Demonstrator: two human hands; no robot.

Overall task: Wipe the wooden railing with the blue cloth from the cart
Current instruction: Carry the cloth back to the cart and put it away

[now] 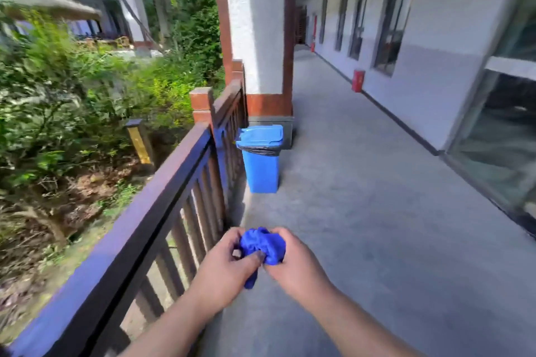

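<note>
Both hands are out in front in the head view, closed on the cloth: the left hand pinches its near side with thumb and fingers, the right hand grips the far side, and the blue fabric sits bunched between them with a tail hanging below. It is held over the concrete floor, just to the right of the railing and not touching it. So, as I judge it, the fetching is done and the cloth is being gathered or refolded; the wiping itself is not yet begun, and the whole top rail looks left to do. A blue bin stands further along by the rail, near the pillar. No cart is in view. The railing's near end is cut off at the frame's lower left, the bushes beyond are blurred, and whether the rail is dusty or clean cannot be made out.
</note>
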